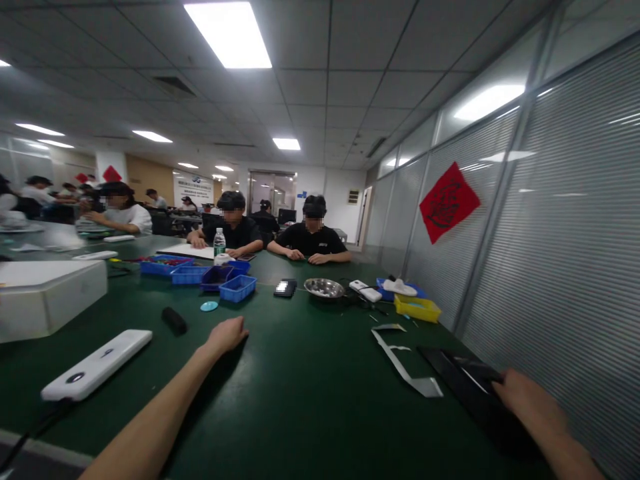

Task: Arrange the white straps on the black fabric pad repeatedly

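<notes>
My left hand (229, 335) rests on the green table (300, 373) with its fingers curled in; what it holds, if anything, is hidden. At the right, my right hand (530, 399) grips the edge of a flat, glossy black object (470, 383), fingers partly out of sight. Beside that object lies a bent silvery-white strip (400, 365). A short black cylinder (174, 320) and a small light-blue disc (209, 306) are to the left of my left hand.
White device with cable (100, 363) and white box (50, 300) at left; blue trays (238, 288), metal bowl (324, 289), phone (285, 288), yellow tray (417, 308) and bottle (219, 245) farther back. Several people sit beyond; a glass partition (560, 233) borders the right.
</notes>
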